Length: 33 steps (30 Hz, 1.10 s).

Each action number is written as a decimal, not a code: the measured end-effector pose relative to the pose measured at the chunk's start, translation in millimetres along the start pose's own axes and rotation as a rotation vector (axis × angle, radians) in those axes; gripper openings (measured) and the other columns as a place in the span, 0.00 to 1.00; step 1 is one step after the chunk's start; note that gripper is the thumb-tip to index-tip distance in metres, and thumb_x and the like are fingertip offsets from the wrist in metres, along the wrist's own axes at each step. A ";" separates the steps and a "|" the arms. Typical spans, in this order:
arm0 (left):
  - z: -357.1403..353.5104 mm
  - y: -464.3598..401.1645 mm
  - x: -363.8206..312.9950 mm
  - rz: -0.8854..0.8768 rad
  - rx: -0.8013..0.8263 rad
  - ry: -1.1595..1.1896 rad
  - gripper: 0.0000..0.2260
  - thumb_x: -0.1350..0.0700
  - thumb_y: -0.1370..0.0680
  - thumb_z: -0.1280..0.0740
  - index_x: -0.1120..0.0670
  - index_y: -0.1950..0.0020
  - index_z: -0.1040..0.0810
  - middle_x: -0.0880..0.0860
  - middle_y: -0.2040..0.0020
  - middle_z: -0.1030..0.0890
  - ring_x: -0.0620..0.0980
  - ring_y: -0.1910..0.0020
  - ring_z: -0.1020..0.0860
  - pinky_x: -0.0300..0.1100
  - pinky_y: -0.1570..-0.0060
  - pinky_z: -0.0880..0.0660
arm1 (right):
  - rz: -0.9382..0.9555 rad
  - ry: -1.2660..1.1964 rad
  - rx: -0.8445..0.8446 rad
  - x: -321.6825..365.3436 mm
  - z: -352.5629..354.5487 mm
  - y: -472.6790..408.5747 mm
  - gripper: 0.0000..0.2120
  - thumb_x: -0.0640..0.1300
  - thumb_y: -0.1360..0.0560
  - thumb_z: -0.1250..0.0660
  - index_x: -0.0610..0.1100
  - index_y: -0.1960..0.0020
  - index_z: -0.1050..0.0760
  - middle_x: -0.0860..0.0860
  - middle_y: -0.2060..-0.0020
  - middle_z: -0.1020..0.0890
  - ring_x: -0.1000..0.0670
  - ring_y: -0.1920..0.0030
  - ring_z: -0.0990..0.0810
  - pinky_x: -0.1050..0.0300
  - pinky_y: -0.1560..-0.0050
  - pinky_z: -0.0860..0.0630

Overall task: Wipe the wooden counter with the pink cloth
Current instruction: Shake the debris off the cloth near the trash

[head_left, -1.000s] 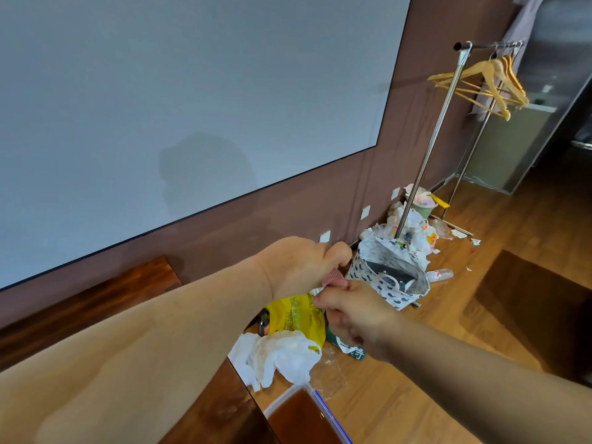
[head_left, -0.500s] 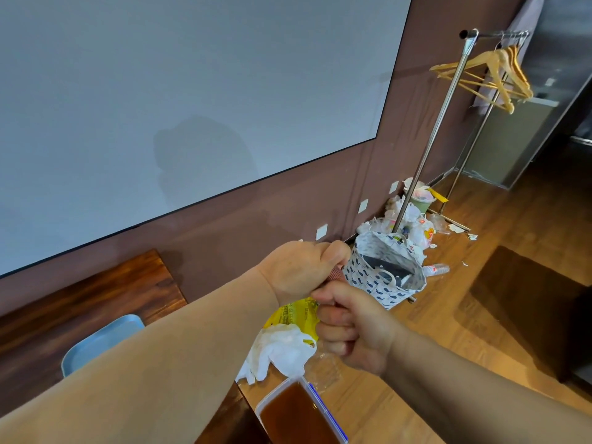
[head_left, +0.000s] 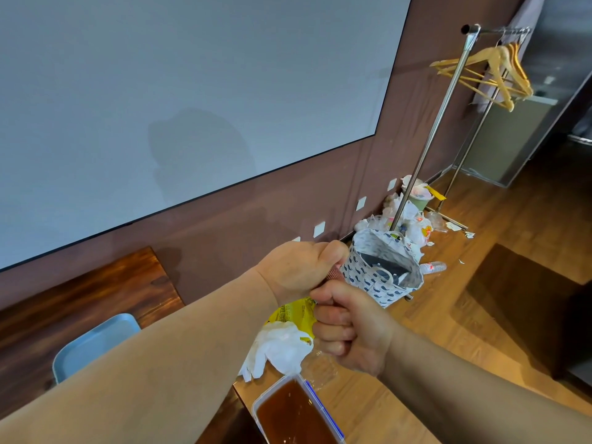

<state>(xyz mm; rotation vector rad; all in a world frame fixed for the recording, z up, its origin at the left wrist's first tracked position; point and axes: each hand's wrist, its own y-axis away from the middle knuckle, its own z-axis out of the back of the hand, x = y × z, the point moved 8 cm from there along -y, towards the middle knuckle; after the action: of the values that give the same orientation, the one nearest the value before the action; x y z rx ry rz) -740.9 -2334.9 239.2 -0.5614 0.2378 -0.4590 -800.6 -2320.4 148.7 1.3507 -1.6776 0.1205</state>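
Mostly hidden pink cloth [head_left: 334,274], bunched.

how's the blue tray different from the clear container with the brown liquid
The blue tray is opaque and shows nothing in the part visible; the clear container holds brown liquid. The tray lies back on the wooden counter, largely hidden behind the left forearm; the container sits at the counter's near end. The container has a blue strip along one rim; the tray is plain. Both are rectangular with rounded corners.

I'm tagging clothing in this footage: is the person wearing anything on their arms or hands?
Nothing visible: the left hand and right hand are bare, with no gloves, rings or watch showing. Both forearms are uncovered as far as the frame edge, so no sleeve is seen.
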 end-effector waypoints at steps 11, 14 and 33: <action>-1.6 0.6 6.0 -0.015 -0.033 -0.036 0.26 0.68 0.37 0.24 0.54 0.51 0.38 0.53 0.69 0.24 0.52 0.76 0.28 0.38 0.78 0.33 | -0.031 -0.010 0.011 3.0 -3.1 -1.6 0.18 0.42 0.34 0.34 0.51 0.74 0.40 0.56 0.83 0.42 0.58 0.83 0.45 0.64 0.80 0.49; -3.4 -0.1 9.7 0.005 -0.032 -0.036 0.26 0.67 0.35 0.25 0.54 0.50 0.39 0.54 0.68 0.23 0.52 0.75 0.31 0.39 0.77 0.31 | -0.042 -0.013 0.006 3.5 -3.0 -0.8 0.18 0.42 0.32 0.34 0.51 0.74 0.40 0.56 0.83 0.42 0.58 0.83 0.44 0.64 0.81 0.48; -40.6 141.3 78.7 0.933 0.440 0.317 0.23 0.51 0.29 0.25 0.48 0.43 0.37 0.52 0.57 0.22 0.54 0.56 0.22 0.48 0.60 0.28 | -0.093 0.337 -0.152 13.2 34.7 -62.5 0.15 0.48 0.16 0.38 0.39 0.36 0.24 0.46 0.53 0.14 0.51 0.55 0.14 0.58 0.58 0.17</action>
<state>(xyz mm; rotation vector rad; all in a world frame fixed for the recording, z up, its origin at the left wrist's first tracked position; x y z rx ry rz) -636.2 -2285.2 119.4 0.0912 0.6425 0.3162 -770.3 -2374.3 110.6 1.2163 -1.3137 0.1543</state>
